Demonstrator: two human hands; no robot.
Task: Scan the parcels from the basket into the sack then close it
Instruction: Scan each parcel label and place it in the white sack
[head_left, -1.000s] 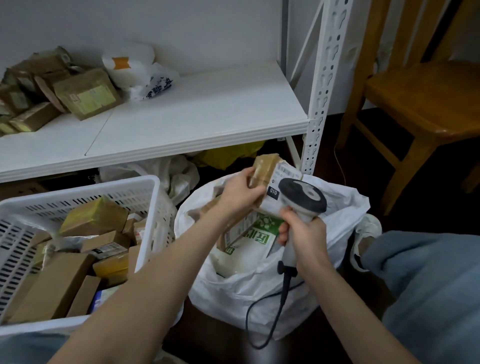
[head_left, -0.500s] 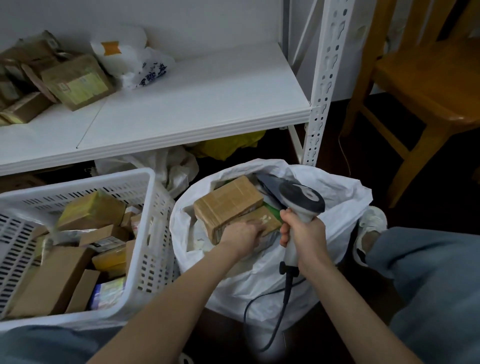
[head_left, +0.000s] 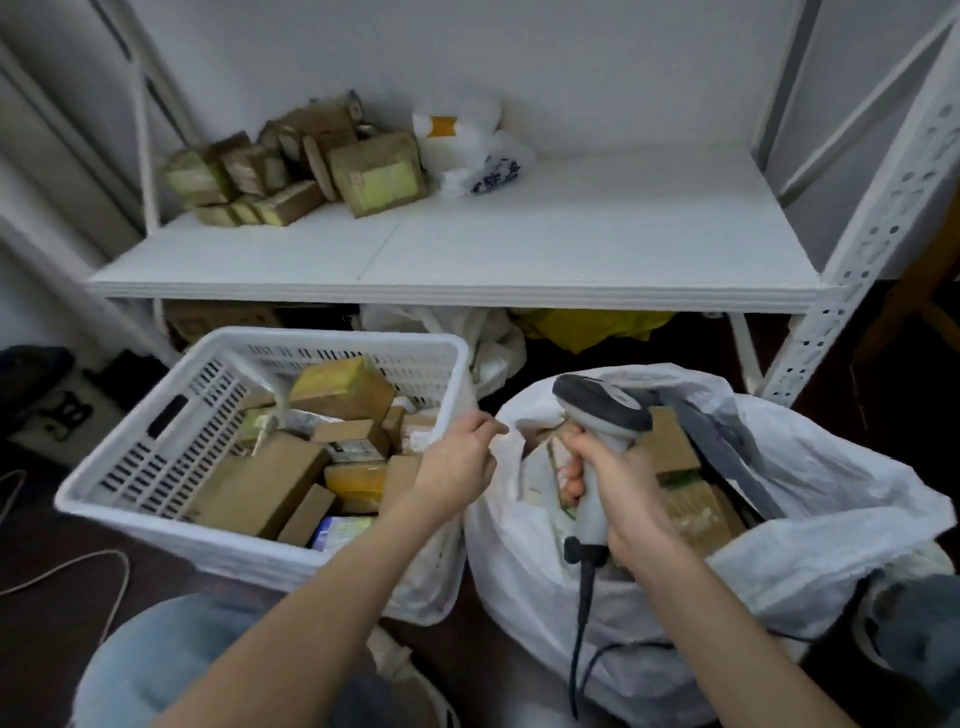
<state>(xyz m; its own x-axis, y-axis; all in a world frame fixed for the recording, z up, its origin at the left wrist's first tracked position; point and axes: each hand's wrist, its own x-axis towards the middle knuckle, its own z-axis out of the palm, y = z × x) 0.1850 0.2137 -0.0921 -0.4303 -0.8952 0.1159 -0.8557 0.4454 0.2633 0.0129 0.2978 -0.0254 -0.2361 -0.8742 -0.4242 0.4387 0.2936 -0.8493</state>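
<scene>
**A:** Starting at the fingers (head_left: 483, 425) of the left hand (head_left: 460, 460): they are hanging loosely curled and grasping nothing, hovering over the basket's (head_left: 332, 339) right edge, just beside the sack's (head_left: 831, 519) left rim.

**B:** And the right hand (head_left: 621, 493) is clenching the scanner (head_left: 605, 408) by its grip, above the sack's mouth.

**A:** Which way is that scanner pointing?

**B:** Its long axis is running from the cable (head_left: 581, 623) end, nearest the person, up and away to the dark-rimmed head, which is tipping toward the shelf (head_left: 571, 244). Where its window is facing, I can't tell.

**A:** The parcels (head_left: 353, 441) waiting for a scan are lying jumbled in the basket. The big brown box (head_left: 260, 483) by the near-left corner is lying with its long axis running diagonally toward the far-right corner. Other boxes (head_left: 670, 447) are sitting inside the sack.

**B:** Plenty left to do, I'd say. Risks?

**A:** The sack's rim is slumping, so a dropped parcel could be catching it and sliding onto the floor. The cable is dangling down the sack's near side, and a parcel crossing over could be snagging it. And picking a box up label-down would be costing a missed scan.
</scene>
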